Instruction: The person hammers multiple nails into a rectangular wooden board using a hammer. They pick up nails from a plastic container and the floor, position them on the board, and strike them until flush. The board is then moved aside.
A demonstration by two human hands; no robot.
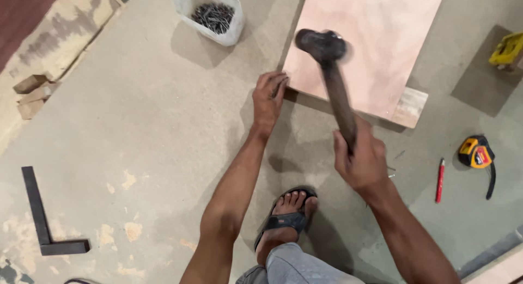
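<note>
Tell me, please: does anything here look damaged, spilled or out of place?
Nothing is spilled. The floor shows worn, chipped patches near the square. A few loose nails lie beside the right hand, away from the bag of nails.

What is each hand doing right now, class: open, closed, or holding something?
Left hand: fingers curled at the plywood board corner; anything pinched cannot be told.
Right hand: closed around the hammer handle.

Carpentry workshop: bag of nails (213, 17), try square (43, 218), tape measure (475, 152), plywood board (365, 44).

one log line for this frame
right hand: grips hammer, raised | left hand: at board corner | nails in bag
</note>
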